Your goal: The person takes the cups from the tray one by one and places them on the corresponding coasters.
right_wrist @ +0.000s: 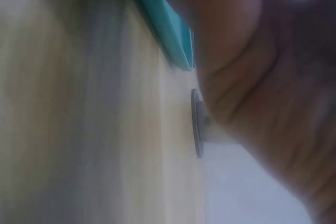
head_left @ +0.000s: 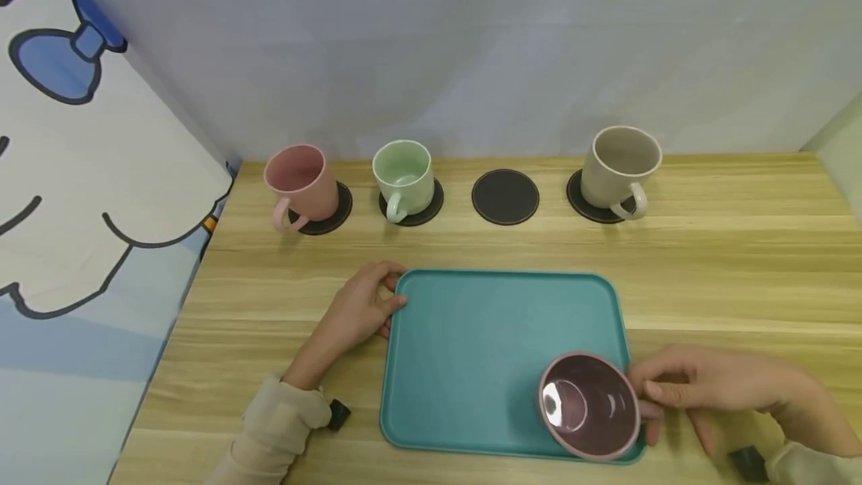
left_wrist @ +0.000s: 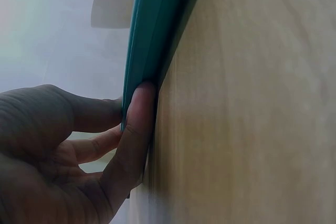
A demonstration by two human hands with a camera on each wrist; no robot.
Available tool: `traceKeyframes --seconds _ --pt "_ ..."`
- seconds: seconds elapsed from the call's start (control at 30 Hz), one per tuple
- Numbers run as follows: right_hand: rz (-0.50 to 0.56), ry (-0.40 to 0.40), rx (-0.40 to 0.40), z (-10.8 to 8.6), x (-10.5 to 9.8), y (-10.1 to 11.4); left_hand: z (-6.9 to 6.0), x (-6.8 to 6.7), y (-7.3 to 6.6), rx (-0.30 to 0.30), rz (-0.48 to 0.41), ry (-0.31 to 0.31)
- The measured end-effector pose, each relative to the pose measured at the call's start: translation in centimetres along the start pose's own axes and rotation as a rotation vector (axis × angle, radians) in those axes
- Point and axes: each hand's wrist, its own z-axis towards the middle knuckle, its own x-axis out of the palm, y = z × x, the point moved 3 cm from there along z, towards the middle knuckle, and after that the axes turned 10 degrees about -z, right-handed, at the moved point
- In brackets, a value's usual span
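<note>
A teal rectangular tray [head_left: 485,358] lies on the wooden table. My left hand [head_left: 360,304] pinches its upper left corner; up close in the left wrist view, thumb and fingers clasp the tray edge [left_wrist: 152,35]. Over the tray's lower right corner is a dark mauve mug [head_left: 592,406], its mouth facing up. At the mug's handle [head_left: 650,410], my right hand [head_left: 727,380] holds on with curled fingers. Whether the mug's base touches the tray cannot be seen. The right wrist view shows mostly the hand [right_wrist: 252,66], with the mug hidden.
Along the back of the table, a pink mug [head_left: 306,185], a pale green cup [head_left: 407,185] and a beige mug [head_left: 616,171] stand on round black coasters. Between the green cup and the beige mug lies a bare coaster [head_left: 505,197]. A pale curtain [head_left: 471,58] hangs behind.
</note>
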Motion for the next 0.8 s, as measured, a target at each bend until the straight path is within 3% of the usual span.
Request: traceKeyframes --seconds 0.13,0.53,0.8 --pt "0.041 0.042 -0.194 0.3 0.4 -0.4 0.0 0.0 0.0 -0.010 -0.006 0.005" --pt "0.038 0.065 -0.268 1.1 0.6 -0.5 -0.1 -0.1 0.4 -0.009 -0.042 0.000" --pt "-0.058 0.026 -0.342 1.1 0.6 -0.8 0.1 -0.1 0.3 -0.004 -0.035 0.006"
